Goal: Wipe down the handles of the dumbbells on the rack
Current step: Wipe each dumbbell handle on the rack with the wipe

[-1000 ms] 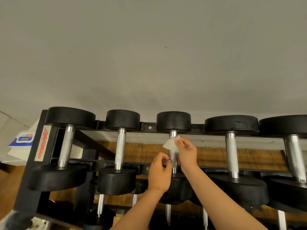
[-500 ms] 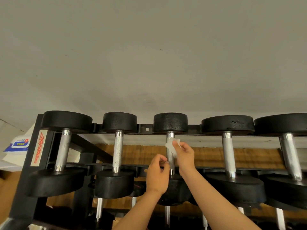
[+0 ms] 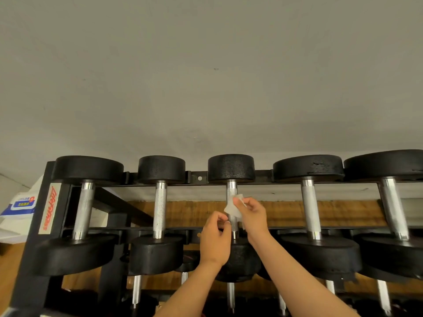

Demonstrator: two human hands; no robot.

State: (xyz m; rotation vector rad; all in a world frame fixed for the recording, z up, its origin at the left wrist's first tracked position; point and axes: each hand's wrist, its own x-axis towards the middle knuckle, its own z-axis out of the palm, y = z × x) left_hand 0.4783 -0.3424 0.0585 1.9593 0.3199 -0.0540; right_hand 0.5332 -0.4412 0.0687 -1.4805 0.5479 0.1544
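Right hand [image 3: 253, 217]: fingers pinch small white tissue wipe [image 3: 231, 209] against knurled steel handle [image 3: 231, 191] of middle black dumbbell [image 3: 231, 168], top of black rack [image 3: 25, 259].
Left hand [image 3: 216, 240]: fingers curled beside handle, grip unclear.
Risk: loose pinch could drop wipe.

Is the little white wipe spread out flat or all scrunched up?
Scrunched up. The wipe is a small bunched wad with folds, pinched by the right hand against the middle dumbbell's handle.
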